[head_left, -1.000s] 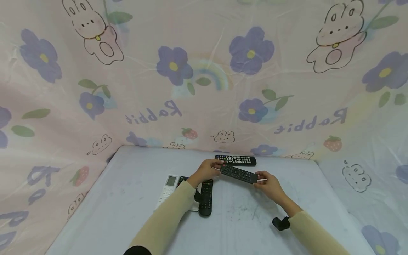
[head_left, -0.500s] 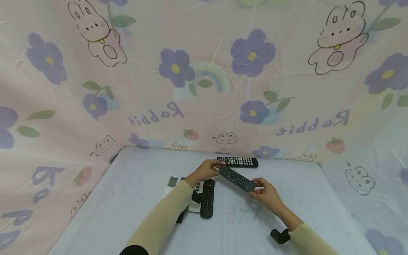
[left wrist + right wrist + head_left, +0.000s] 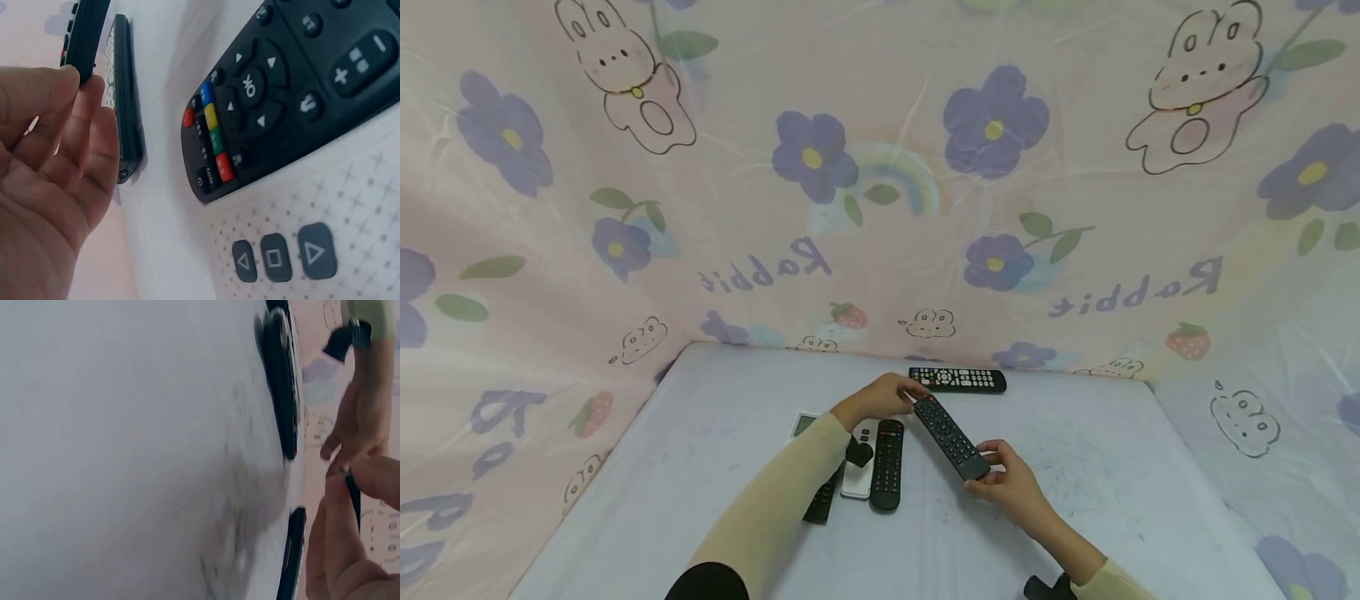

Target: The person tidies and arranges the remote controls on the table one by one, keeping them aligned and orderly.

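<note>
Both hands hold one black remote control (image 3: 951,437) above the table, tilted so its near end points down to the right. My left hand (image 3: 883,396) pinches its far end between thumb and fingers; the left wrist view shows that end of the held remote (image 3: 87,37) at the fingertips. My right hand (image 3: 1011,487) grips the near end by its edges, and in the right wrist view only a dark sliver of the remote (image 3: 354,494) shows. Just left of it lie a black remote with coloured buttons (image 3: 887,467) and a white remote (image 3: 857,479), partly under the left wrist.
Another black remote (image 3: 958,380) lies along the table's back edge. A further black remote (image 3: 822,504) and a white remote with a screen (image 3: 803,423) are partly hidden by the left sleeve. A printed curtain (image 3: 880,250) hangs behind the white table (image 3: 700,450).
The held remote has turned from nearly level to a steeper slant. My right hand has moved down and toward me with its end; the left hand has stayed almost in place.
</note>
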The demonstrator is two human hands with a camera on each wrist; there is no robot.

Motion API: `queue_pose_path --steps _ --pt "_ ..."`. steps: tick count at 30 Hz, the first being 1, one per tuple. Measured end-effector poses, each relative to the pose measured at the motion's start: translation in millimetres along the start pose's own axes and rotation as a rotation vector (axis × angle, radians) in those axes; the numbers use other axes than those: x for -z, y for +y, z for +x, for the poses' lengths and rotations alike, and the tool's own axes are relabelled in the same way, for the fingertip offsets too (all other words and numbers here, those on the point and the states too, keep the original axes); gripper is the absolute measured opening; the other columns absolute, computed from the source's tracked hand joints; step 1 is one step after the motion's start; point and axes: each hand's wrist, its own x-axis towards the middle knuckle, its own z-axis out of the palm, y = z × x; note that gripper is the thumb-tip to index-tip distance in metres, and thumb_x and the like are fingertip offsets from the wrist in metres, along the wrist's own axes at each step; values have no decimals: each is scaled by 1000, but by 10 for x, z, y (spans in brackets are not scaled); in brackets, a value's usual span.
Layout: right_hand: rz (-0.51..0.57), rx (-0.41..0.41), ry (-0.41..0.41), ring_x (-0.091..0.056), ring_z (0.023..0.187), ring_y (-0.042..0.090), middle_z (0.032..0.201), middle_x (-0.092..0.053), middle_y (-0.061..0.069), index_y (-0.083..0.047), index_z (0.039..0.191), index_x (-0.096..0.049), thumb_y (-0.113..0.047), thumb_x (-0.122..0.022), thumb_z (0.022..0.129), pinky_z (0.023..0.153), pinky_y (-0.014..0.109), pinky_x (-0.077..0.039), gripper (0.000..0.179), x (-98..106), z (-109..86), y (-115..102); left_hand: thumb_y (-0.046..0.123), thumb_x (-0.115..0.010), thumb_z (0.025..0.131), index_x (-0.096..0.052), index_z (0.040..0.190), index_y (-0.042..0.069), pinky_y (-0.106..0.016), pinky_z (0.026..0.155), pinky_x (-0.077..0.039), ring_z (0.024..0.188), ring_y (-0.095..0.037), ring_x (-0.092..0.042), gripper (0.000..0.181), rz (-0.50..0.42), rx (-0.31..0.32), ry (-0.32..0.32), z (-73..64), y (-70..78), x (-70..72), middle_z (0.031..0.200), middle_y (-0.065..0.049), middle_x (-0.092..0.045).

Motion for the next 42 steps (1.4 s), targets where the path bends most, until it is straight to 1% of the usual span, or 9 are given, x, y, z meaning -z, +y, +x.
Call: queue_pose_path --steps 4,11,14,19,22,27,32,39,42 --pt "48 -3 -5 -63 71 16 109 -60 18 -3 121 -51 3 -80 68 58 25 -52 61 -97 -63 -13 -2 -60 90 -66 124 17 -25 83 -54 107 -19 -63 39 21 -20 -26 13 7 8 126 -4 -63" --pt "92 -14 -12 -62 67 16 103 -61 16 -2 118 -51 6 -79 66 57 25 -51 59 -235 -134 -11 -3 -62 88 -66 123 18 -26 82 -55 106 -19 -64 40 5 36 -79 12 -27 -29 123 -4 -65" --pt "115 -29 -10 -61 65 15 102 -60 16 -1 117 -50 5 -78 66 56 25 -50 59 -311 -181 -30 -3 -63 87 -68 121 19 -26 82 -54 107 -20 -64 40 15 40 -95 20 -47 -44 122 -4 -66" --pt "114 -49 7 -53 58 12 98 -60 15 0 114 -49 4 -79 65 50 22 -44 58 -449 -230 -25 -5 -62 86 -69 118 21 -26 82 -54 109 -20 -64 42 49 27 -130 50 -76 -62 119 -1 -67" --pt "111 -50 4 -52 57 11 96 -61 14 -1 112 -49 3 -79 64 50 21 -43 57 -514 -226 0 -6 -62 85 -70 117 22 -27 84 -54 109 -20 -64 44 58 31 -144 61 -88 -67 119 -1 -67" --pt "109 -28 -11 -55 58 12 95 -61 14 0 111 -49 2 -79 64 52 21 -45 56 -578 -211 30 -7 -62 84 -70 118 21 -27 84 -54 108 -19 -64 45 87 38 -152 68 -95 -66 118 0 -67" --pt "74 21 -21 -55 57 10 91 -63 13 1 107 -50 0 -81 63 51 21 -46 54 -603 -207 29 -7 -62 84 -70 117 21 -26 83 -53 104 -17 -64 45 115 48 -155 71 -96 -69 115 0 -68" --pt "28 51 -23 -52 55 7 83 -63 8 -1 101 -52 -3 -84 61 50 21 -44 52 -632 -175 36 -9 -59 84 -69 119 20 -25 86 -52 104 -14 -64 46 172 35 -173 86 -104 -93 116 1 -68" --pt "7 73 -23 -51 56 6 79 -62 6 -1 100 -52 -4 -86 61 51 20 -44 51 -655 -149 40 -9 -58 84 -69 119 20 -25 87 -52 104 -13 -63 47 181 43 -172 92 -120 -96 116 1 -68"
